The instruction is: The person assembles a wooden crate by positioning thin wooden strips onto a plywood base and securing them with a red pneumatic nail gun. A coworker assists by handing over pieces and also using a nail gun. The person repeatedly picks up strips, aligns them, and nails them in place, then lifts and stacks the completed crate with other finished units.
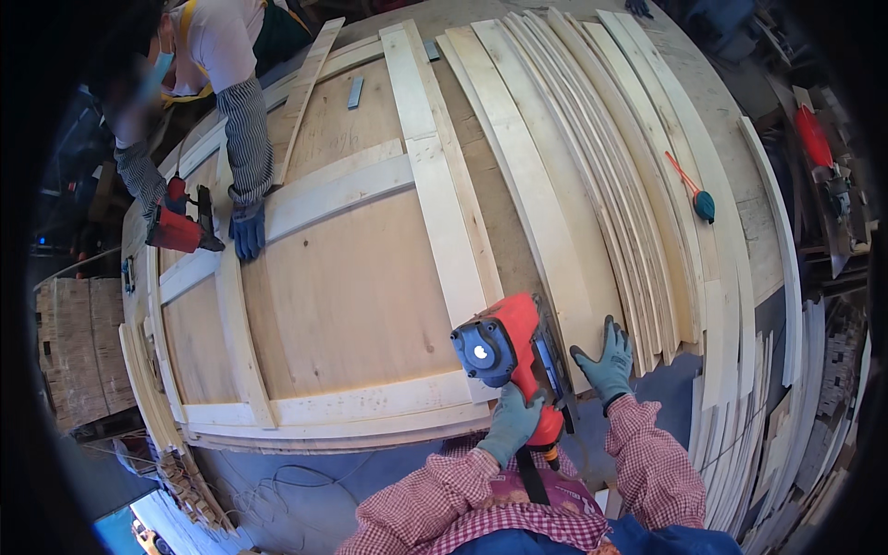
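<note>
— Red nail gun point(504, 351), item one: where is it held?
— Left hand point(509, 424), grey-gloved, fingers wrapped tight round its grip; the nose rests at the near end of a pale plank point(444, 213) on the plywood panel point(351, 296).
— Right hand point(606, 365)?
— Fingers spread flat, gripping nothing, pressed on the stack of loose slats point(592, 185) just beside the gun.
— Other entries?
— A co-worker's blue-gloved hand point(247, 229) on a cross plank, a second red nailer point(176, 227) beside it.

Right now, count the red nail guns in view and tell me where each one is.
2. One nail gun is gripped in the person's left hand at the panel's near edge. A second nail gun is held by a co-worker at the far left corner.
</note>
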A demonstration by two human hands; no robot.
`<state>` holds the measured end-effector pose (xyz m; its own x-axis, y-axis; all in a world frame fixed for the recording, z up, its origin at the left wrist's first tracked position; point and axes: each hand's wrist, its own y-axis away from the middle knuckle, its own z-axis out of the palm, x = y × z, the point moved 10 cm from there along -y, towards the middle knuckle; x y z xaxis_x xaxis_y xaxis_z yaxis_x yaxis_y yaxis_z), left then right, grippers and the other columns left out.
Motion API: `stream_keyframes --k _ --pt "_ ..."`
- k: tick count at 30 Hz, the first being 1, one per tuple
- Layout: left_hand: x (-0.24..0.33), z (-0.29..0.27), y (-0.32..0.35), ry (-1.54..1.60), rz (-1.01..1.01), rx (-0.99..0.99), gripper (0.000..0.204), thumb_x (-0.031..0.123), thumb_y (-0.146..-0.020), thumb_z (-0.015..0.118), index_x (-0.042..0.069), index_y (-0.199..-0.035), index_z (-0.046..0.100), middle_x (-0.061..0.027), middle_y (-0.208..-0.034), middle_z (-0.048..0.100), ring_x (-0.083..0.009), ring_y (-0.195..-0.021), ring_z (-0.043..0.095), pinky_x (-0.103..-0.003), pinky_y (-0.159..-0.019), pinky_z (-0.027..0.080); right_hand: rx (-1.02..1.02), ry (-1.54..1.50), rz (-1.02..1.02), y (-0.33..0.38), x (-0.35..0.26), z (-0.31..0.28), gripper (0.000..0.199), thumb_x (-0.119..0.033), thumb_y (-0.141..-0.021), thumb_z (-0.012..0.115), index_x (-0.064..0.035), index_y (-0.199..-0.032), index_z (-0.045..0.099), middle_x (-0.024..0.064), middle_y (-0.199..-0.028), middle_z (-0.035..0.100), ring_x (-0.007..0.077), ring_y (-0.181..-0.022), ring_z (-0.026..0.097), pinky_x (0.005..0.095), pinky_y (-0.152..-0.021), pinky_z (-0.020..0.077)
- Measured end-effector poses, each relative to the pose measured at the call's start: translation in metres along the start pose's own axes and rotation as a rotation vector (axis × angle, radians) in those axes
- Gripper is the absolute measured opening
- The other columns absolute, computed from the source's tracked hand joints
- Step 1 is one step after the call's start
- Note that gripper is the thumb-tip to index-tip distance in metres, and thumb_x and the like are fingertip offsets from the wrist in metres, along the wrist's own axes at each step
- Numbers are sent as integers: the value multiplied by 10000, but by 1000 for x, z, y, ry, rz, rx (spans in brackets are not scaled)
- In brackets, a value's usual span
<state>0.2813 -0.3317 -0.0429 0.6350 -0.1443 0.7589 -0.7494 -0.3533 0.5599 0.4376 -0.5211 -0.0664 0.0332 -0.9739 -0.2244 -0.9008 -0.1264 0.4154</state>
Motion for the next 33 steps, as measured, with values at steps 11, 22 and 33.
stream_keyframes --k 11,22,33 --pt "15 12 -2 -74 -57 -87 670 287 -847 669 -69 -1268 289 -312 -1162 528 -452 -1084 537 -459 -910 425 64 15 152 -3 3 15 1009 -660 -777 558 -76 -1502 169 274 -1515 188 407 -1412 176 485 -1143 151" --pt "42 13 3 -150 -21 -8 804 376 -849 645 -98 -1336 215 -356 -1280 433 -479 -1191 455 -459 -991 377 301 178 11 -21 56 -69 985 -345 -706 729 -67 -1491 204 167 -1517 240 355 -1389 233 476 -1130 201" --pt "55 27 -1 -154 30 -5 658 356 -850 649 -57 -1258 340 -326 -1127 549 -481 -1040 546 -491 -880 439 352 80 148 -32 66 -61 994 -208 -603 768 -89 -1457 274 165 -1460 302 375 -1334 292 508 -1087 246"
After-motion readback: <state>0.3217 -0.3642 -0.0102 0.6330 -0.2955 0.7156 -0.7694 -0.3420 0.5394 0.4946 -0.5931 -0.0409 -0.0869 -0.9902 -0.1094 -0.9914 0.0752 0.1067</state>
